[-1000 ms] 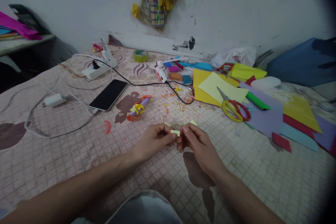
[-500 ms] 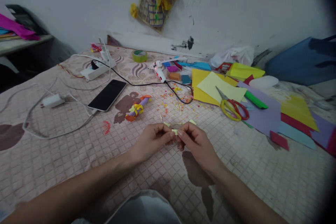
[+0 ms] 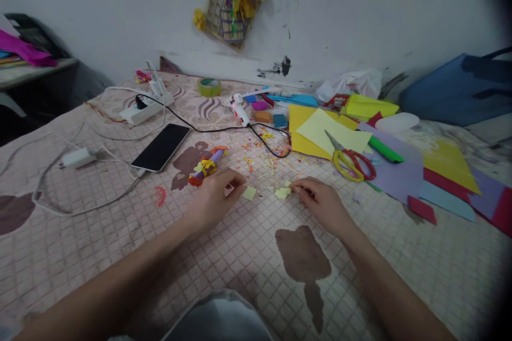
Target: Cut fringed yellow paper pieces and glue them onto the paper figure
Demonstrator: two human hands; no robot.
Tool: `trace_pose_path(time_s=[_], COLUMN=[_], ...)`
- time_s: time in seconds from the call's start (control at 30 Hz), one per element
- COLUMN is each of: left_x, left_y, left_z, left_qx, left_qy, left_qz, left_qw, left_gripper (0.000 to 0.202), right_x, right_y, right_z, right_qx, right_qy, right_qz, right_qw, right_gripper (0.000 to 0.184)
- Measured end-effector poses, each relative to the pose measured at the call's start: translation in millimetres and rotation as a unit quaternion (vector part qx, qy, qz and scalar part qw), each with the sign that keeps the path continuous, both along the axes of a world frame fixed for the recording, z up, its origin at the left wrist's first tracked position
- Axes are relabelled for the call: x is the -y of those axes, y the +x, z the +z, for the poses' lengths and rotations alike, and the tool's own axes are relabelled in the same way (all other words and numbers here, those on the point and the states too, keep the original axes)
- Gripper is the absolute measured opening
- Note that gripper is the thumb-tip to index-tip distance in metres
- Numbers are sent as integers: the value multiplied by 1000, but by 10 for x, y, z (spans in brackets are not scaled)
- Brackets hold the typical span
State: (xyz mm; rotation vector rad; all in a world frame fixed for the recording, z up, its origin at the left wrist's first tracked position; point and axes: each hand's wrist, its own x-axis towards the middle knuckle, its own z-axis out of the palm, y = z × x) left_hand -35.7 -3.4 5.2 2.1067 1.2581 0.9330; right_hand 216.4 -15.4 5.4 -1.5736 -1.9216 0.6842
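Surface: pink quilted bedspread (image 3: 120,245), filling the lower frame.
Paper stock: loose sheets of yellow, purple and red craft paper (image 3: 312,138), right of centre.
Scissors: yellow- and red-handled scissors (image 3: 352,162), lying on the sheets, blades pointing to the upper left.
Left hand (image 3: 214,194): centre frame, resting on the cloth; fingers loosely curled, nothing held in view.
Right hand (image 3: 324,203): right of centre; fingertips narrow against the scraps. Whether one is pinched cannot be told.
Square: small pale yellow paper square (image 3: 249,193), flat on the cloth between the hands, just right of the left fingertips. The left hand is nearer. It lies cornerwise with no clear long axis.
Scraps: pale yellow paper scraps (image 3: 282,193), at the right fingertips; the cluster runs left to right.
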Motion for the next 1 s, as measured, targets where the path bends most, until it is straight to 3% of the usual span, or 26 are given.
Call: trace_pose_path(time_s=[0.13,0.33,0.43,0.53,0.6,0.67,0.73,0.77,0.83,1.0], left_x=[19,32,8,22,63,118,169,188,211,182], left_y=[47,100,83,66,63,67,75,81,95,119], left_z=[-97,-93,-91,-65,-30,3,26,33,44,58], left_qx=[-112,-189,-148,-34,3,-12,-35,-43,-37,52], left_qy=[59,93,123,198,260,322,359,361,324,132], left_qz=[-76,-70,-52,-16,-22,-60,-101,-117,-133,-125], left_qw=[989,975,980,980,965,945,927,924,936,982], left_gripper=[16,11,13,9,11,16,22,24,29,28], right_x=[-30,16,56,135,202,262,299,308,307,283], right_y=[65,-30,-101,-237,-362,-482,-563,-582,-583,-513], right_z=[-11,40,72,90,87,76,65,63,69,124], right_qx=[35,6,-41,-166,-289,-409,-477,-490,-486,-382], right_qy=[64,73,69,-11,-117,-213,-260,-270,-264,-217], right_qz=[-23,-28,-29,-5,38,76,79,72,57,65], right_qw=[997,997,996,986,949,884,836,826,831,896], right_gripper=[16,17,18,21,25,28,25,22,18,18])
